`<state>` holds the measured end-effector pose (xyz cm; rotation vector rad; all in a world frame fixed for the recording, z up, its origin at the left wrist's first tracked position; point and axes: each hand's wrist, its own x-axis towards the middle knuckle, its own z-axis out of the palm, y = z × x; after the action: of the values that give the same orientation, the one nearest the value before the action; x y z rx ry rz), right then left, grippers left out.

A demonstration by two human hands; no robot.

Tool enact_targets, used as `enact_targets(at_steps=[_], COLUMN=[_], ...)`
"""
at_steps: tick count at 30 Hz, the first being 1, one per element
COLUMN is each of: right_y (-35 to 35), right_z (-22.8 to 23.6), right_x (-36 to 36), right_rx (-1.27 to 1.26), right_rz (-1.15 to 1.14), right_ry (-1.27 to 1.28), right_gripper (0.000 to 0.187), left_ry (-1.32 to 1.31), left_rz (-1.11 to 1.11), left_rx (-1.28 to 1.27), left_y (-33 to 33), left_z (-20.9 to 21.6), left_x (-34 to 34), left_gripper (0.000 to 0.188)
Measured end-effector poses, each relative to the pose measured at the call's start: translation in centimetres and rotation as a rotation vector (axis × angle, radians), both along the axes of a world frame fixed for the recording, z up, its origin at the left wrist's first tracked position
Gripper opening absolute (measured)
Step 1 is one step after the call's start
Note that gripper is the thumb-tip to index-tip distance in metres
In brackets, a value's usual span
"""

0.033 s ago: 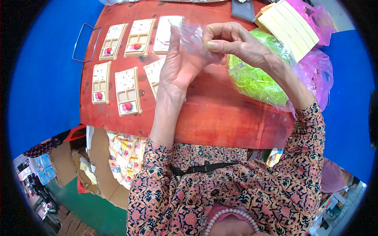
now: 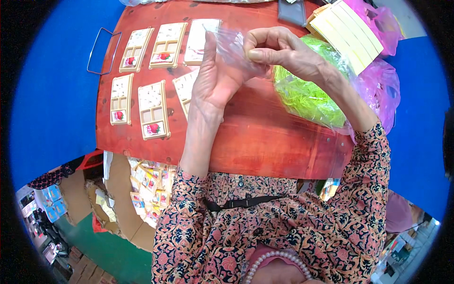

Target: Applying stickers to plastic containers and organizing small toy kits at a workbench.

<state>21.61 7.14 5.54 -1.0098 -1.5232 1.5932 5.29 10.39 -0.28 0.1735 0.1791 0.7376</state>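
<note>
Head view: one clear plastic bag [image 2: 230, 42], thin and crumpled, raised over the far middle of a red table [image 2: 265, 128], between the person's two hands. Left hand [image 2: 215, 78]: wide, palm up, thumb upright and apart from the fingers, which reach rightward and are partly covered by the film. Right hand [image 2: 283, 52]: narrow, thumb and forefinger pinching the bag's right side. Risks, as judged: film slipping from the pinch, the hold being small and the plastic slick; layers clinging together, the sheet being so thin; a tear, should the pinch pull hard at one spot; a tray knocked askew, since the white-topped tray [image 2: 197, 42] and the slanted tray [image 2: 182, 87] lie just beside the left hand in this view. Orientation: the bag's long axis appears to slant from upper left, by the left thumb tip, to lower right, under the right hand; creasing makes this uncertain, and which end is the mouth cannot be told. Adjacent, right: a bag of bright green strands [image 2: 307, 90], near the right wrist.
</note>
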Motion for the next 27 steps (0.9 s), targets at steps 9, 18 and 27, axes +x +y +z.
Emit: enact_targets(at_steps=[9, 18, 27], right_y=[0.0, 0.2, 0.3], right_z=[0.0, 0.4, -0.8], right_x=[0.2, -0.6, -0.3], right_rx=[-0.02, -0.046, -0.351], right_rz=[0.061, -0.004, 0.039], right_ry=[-0.015, -0.012, 0.156], right_gripper=[0.028, 0.029, 0.023], left_ry=[0.053, 0.444, 0.414], left_rz=[0.032, 0.187, 0.167], left_rx=[0.002, 0.287, 0.251], left_y=[-0.3, -1.2, -1.6], left_z=[-0.9, 0.4, 0.9], left_x=[-0.2, -0.9, -0.8], left_gripper=[0.063, 0.046, 0.043])
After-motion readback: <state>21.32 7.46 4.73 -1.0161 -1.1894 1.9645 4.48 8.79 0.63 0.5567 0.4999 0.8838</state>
